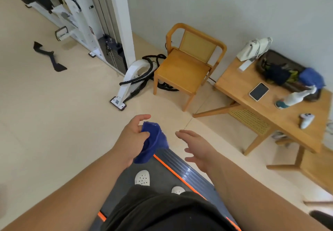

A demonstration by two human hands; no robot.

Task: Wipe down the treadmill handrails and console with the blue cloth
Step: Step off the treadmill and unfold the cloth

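One cloth (153,144), two hands: left hand (133,137) grips the crumpled deep-blue cloth; right hand (198,148) beside it, fingers spread, empty.

Pale grey wall (234,5), beige floor (45,113), wooden chair (187,64), wooden table (270,108), white gym machine (86,19)

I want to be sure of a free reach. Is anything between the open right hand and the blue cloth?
Nothing visible is. The left hand grips the blue cloth, and the right hand is open beside it, apart from it, with only air between them. The treadmill deck lies below both hands.
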